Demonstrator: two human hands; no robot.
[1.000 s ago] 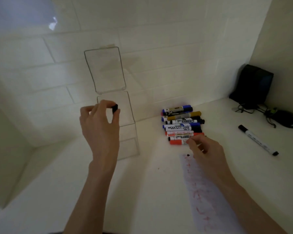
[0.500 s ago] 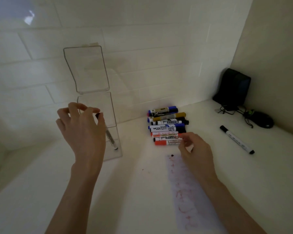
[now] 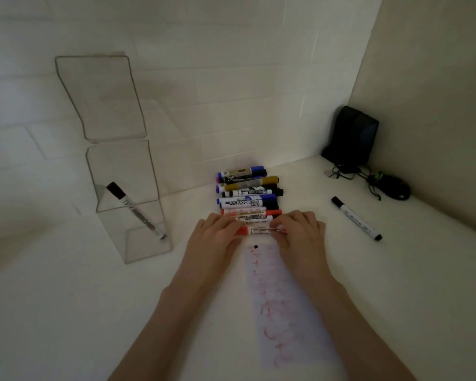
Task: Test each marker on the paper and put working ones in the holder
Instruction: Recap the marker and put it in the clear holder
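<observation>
A red marker (image 3: 261, 231) lies crosswise at the top of the paper strip (image 3: 283, 312), which carries red scribbles and one black dot. My left hand (image 3: 215, 235) grips its left end and my right hand (image 3: 300, 229) grips its right end. Behind them sits a pile of several markers (image 3: 248, 192) in blue, black, yellow and red. The clear acrylic holder (image 3: 138, 229) stands at the left with one black marker (image 3: 134, 210) leaning inside it.
A single black-capped marker (image 3: 356, 218) lies apart on the right of the white counter. A black speaker (image 3: 351, 136), tangled cables and a black mouse (image 3: 396, 188) occupy the back right corner. Tiled wall runs behind.
My left hand released the black marker into the holder and came across to the red marker. My right hand closed on that marker's other end. The view tilted downward.
</observation>
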